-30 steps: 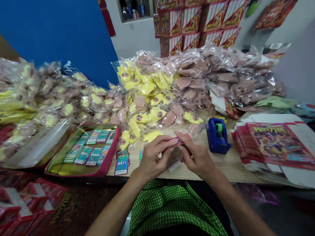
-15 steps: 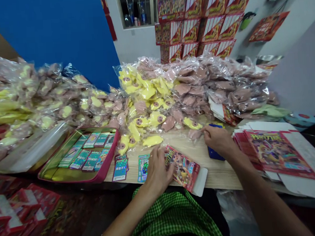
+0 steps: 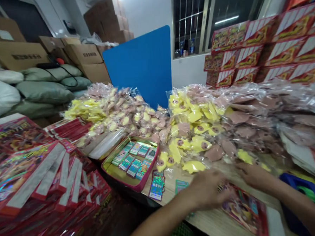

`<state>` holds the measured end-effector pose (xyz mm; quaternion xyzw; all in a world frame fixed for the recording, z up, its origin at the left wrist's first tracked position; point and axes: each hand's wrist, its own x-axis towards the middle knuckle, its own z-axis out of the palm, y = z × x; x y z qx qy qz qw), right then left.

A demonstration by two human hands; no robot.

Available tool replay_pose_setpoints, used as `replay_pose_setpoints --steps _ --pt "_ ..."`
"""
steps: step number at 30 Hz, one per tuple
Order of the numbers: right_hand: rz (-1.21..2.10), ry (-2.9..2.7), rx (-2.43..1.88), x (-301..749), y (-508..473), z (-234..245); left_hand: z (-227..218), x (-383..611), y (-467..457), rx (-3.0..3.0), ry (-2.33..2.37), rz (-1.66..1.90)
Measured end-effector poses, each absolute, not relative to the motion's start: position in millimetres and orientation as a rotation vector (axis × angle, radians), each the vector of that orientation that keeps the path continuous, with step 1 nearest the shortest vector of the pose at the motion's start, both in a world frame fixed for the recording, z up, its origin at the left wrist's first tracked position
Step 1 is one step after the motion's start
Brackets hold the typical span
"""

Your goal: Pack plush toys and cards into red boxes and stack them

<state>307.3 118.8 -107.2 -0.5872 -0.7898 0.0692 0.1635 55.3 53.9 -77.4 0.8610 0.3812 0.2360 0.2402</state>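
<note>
A red printed cardboard box [image 3: 241, 208] lies on the table with its white end flap pointing toward me. My left hand [image 3: 208, 189], smeared by motion, covers the far left end of the box, its fingers curled over it. Just beyond the box is my right hand [image 3: 251, 176], fingers drawn together by the bagged toys; what they hold, if anything, is hidden. A yellow bagged toy [image 3: 245, 156] lies right above those fingers. Beside my left forearm is a teal card [image 3: 181, 186], partly covered. Another small pile of cards [image 3: 156, 188] sits farther left.
A pink-rimmed tin [image 3: 104, 170] holds several cards. Heaps of bagged yellow and pinkish toys [image 3: 194, 112] cover the table's back. At right stands a blue container [image 3: 286, 210]; at left, stacked red boxes [image 3: 45, 194]. A blue board [image 3: 141, 66] rises behind.
The view has swung left, bringing the stacked red boxes, sacks and cartons into sight. My right hand has come closer to my left hand and the box, away from the blue container.
</note>
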Motion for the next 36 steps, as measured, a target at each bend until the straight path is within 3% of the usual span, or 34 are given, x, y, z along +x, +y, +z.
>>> replay_pose_setpoints --steps 5,9,13,18,22,28,36 --pt "0.313 -2.098 -1.769 342 106 -121 -42 -28 149 1.834 1.87 0.944" --pt "0.341 -2.019 -1.624 337 92 -116 -47 -67 208 1.607 2.049 0.854" --pt "0.322 -1.99 -1.574 322 80 -104 -53 -78 229 1.514 1.999 0.884" --pt "0.413 -1.931 -1.558 313 68 -83 -32 -97 218 1.39 1.841 1.231" --pt "0.741 -1.767 -1.395 275 53 -49 -16 -73 176 1.391 1.442 1.281" --pt "1.465 -1.203 -1.074 227 33 -17 -22 0 90 1.26 0.705 0.962" --pt "1.081 -1.091 -1.33 271 -26 -15 -47 41 75 1.395 0.842 0.845"
